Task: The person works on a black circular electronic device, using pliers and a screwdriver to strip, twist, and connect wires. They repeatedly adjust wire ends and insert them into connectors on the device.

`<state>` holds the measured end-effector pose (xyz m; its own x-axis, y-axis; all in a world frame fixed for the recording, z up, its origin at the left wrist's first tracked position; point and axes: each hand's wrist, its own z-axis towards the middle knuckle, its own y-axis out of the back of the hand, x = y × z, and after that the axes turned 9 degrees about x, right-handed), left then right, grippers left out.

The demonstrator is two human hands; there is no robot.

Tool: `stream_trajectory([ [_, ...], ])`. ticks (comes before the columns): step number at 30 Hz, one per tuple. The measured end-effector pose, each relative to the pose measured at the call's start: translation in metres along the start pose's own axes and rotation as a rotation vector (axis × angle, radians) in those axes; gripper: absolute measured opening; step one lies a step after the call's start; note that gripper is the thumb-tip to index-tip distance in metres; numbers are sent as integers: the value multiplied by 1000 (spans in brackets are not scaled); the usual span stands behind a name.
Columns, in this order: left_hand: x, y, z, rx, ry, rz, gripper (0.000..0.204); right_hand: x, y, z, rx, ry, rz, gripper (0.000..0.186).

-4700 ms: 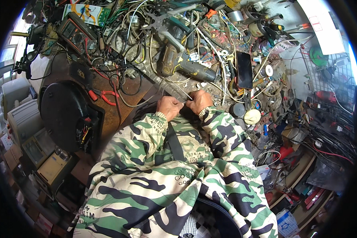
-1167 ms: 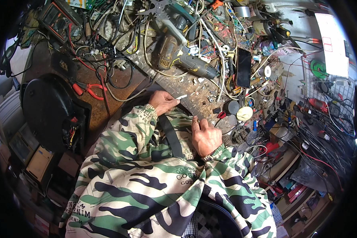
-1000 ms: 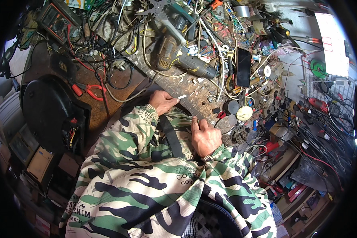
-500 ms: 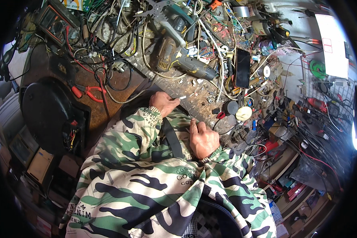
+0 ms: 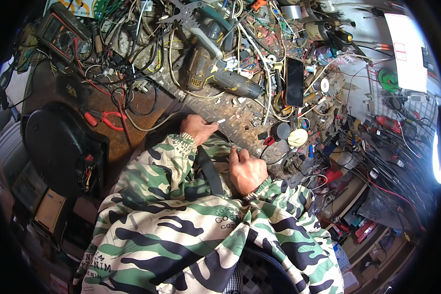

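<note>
My left hand is closed at the bench's front edge, thumb and fingers pinched together. From its fingertips a short white stick, looking like a cigarette, points right over the wood. To its right, my right hand rests above my lap with the fingers curled and the back of the hand up. Whatever lies under those fingers is hidden. A dark strap runs down the camouflage cloth between the two hands.
A cordless drill lies on the cluttered bench, a black phone beyond it. Red-handled pliers and a multimeter are at left, near a round black housing. Tangled wires cover the far side. Round containers stand right of my hands.
The whole view has shifted slightly, so the bench things appear a little further left. Both hands keep nearly the same pose and place, and the white stick stays at my left fingertips.
</note>
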<state>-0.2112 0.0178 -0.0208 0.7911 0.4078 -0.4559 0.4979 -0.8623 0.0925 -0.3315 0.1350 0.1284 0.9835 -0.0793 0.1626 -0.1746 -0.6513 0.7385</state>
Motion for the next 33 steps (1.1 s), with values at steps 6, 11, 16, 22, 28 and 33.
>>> stream_trajectory([
  [6,13,-4,6,-46,-73,-48,49,1,8,6,56,-13,6,40],
  [11,14,-3,7,-8,-86,-30,48,4,22,13,103,-22,-18,41],
  [16,13,1,8,63,-83,-43,49,8,31,17,154,-47,-2,39],
  [22,13,2,5,89,-98,-81,48,9,35,25,103,-216,220,29],
  [28,15,2,5,90,-159,-138,45,23,26,22,-23,-309,338,14],
  [33,14,11,3,76,-106,-56,45,7,35,29,-43,-286,539,8],
])
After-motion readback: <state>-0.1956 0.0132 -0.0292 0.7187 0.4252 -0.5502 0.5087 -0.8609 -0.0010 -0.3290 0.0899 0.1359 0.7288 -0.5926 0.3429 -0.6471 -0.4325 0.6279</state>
